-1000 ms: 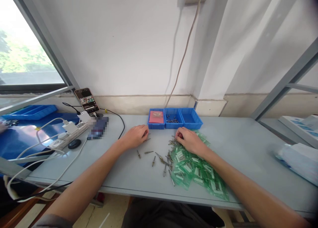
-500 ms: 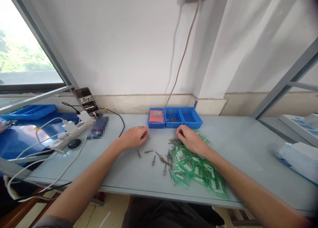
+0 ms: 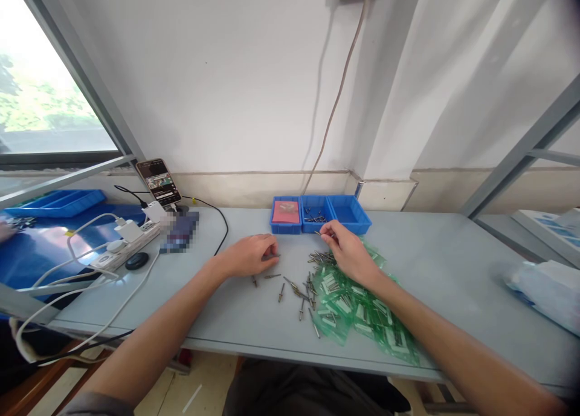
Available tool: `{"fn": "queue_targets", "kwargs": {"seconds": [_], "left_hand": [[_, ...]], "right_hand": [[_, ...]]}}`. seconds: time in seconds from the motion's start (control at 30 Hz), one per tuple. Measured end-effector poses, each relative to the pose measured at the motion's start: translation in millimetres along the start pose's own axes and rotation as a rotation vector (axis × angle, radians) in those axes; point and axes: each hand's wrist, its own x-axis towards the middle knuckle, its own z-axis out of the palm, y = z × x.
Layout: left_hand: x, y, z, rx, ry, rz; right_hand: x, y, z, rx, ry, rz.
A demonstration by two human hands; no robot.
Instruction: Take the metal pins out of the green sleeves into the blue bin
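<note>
My left hand [image 3: 252,254] is over the table left of the loose parts, thumb and fingers curled around a small metal pin whose end barely shows at the fingertips. Between thumb and forefinger my right hand [image 3: 345,247] pinches another slim metal pin [image 3: 318,233], just in front of the blue bins. Loose metal pins [image 3: 281,292] with thicker middles lie scattered between the hands, and a denser pile of pins [image 3: 321,257] sits by my right wrist. Under my right forearm spread several green plastic bags [image 3: 362,307] with metal pins and white labels inside.
Three joined blue bins [image 3: 317,227] stand behind the hands: one with a pink sheet [image 3: 285,211], one with metal pins, the right one bare. To the left are a phone [image 3: 158,181], a power strip [image 3: 129,243] and cables. A plastic-wrapped bundle [image 3: 550,292] lies far right.
My left hand has shifted slightly right and down, its fingers now over the spot near the lying pins. The right hand has lifted a little towards the bins, its pin now showing more clearly.
</note>
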Motion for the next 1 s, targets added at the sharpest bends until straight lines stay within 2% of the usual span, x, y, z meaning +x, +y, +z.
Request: {"fn": "queue_targets", "kwargs": {"seconds": [0.17, 0.5, 0.7, 0.87, 1.0], "left_hand": [[2, -2, 5.6, 0.066, 0.067, 0.043], [11, -6, 13.4, 0.093, 0.091, 0.054], [9, -14, 17.3, 0.396, 0.122, 0.079], [8, -5, 10.8, 0.567, 0.070, 0.069], [10, -1, 11.7, 0.632, 0.061, 0.052]], "right_hand": [[-1, 1, 2, 0.006, 0.002, 0.009], [-1, 2, 4, -0.006, 0.029, -0.024], [-1, -2, 2, 0.001, 0.074, -0.041], [-1, -10, -2, 0.036, 0.157, -0.074], [-1, -12, -3, 0.063, 0.172, -0.069]]}}
